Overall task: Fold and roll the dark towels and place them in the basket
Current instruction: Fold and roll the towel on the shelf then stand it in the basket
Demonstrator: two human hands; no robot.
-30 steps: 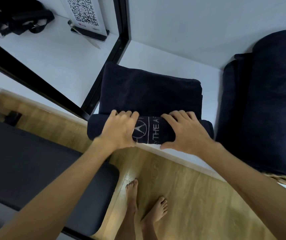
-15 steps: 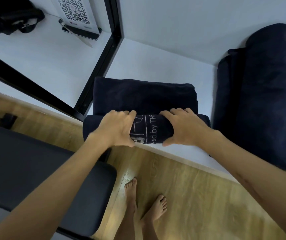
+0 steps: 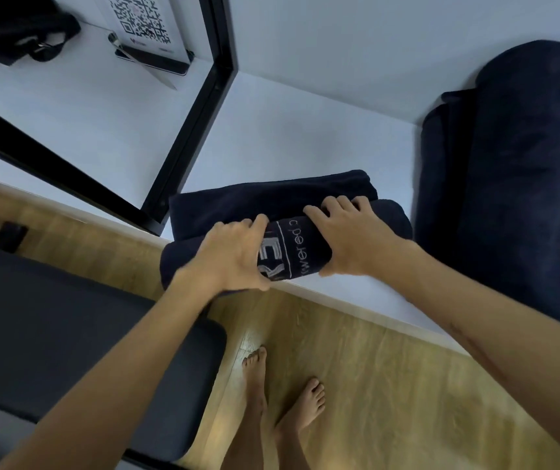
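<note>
A dark navy towel (image 3: 271, 201) with white lettering lies on the white table (image 3: 288, 137) near its front edge, most of it wound into a thick roll. My left hand (image 3: 234, 256) grips the left part of the roll, fingers curled over its top. On the right part sits my right hand (image 3: 346, 239), fingers curled over the roll in the same way. A short flat strip of towel still shows behind the roll. At the far right stand more dark towels (image 3: 509, 171), rolled and stacked; the basket under them is hidden.
A black metal frame post (image 3: 200, 106) runs diagonally just left of the towel. A QR-code stand (image 3: 146, 32) and black straps (image 3: 14, 32) sit at the back left. A dark bench (image 3: 68, 334) stands below left, over wooden floor with my bare feet (image 3: 282, 401).
Both hands have rolled the towel farther away from me; the roll is thicker, the flat part behind it is shorter, and different lettering now faces up.
</note>
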